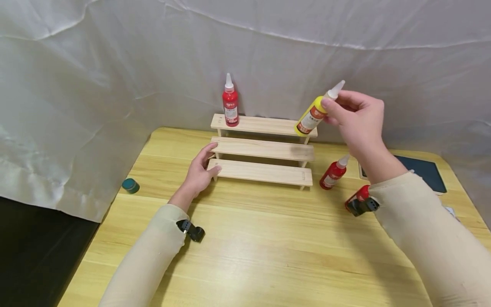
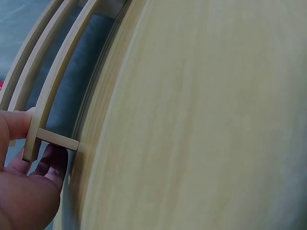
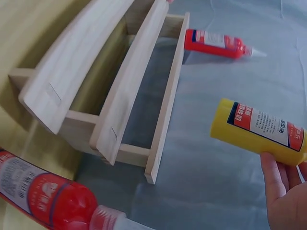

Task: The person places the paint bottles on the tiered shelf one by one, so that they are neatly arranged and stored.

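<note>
We see the right hand (image 1: 358,121) raised behind the rack's right end, its forearm slanting in from the lower right, its fingers pointing leftward. Its grip is clamped on the yellow bottle (image 1: 311,117), thumb on the near side close to the neck. The bottle hangs tilted near the right end of the top shelf (image 1: 264,124), apart from it, nozzle up and to the right.

Our left hand (image 1: 198,175) reaches forward from the lower left; its grip is closed round the rack's left end, thumb on the bottom shelf (image 1: 261,171), a finger touching the middle one (image 1: 264,148).

A red bottle (image 1: 231,111) stands upright at the left of the top shelf. Right of the rack, on the counter (image 1: 249,256), we find two more (image 1: 332,175) (image 1: 357,197), the nearer partly hidden by the wrist camera (image 1: 362,206).
</note>
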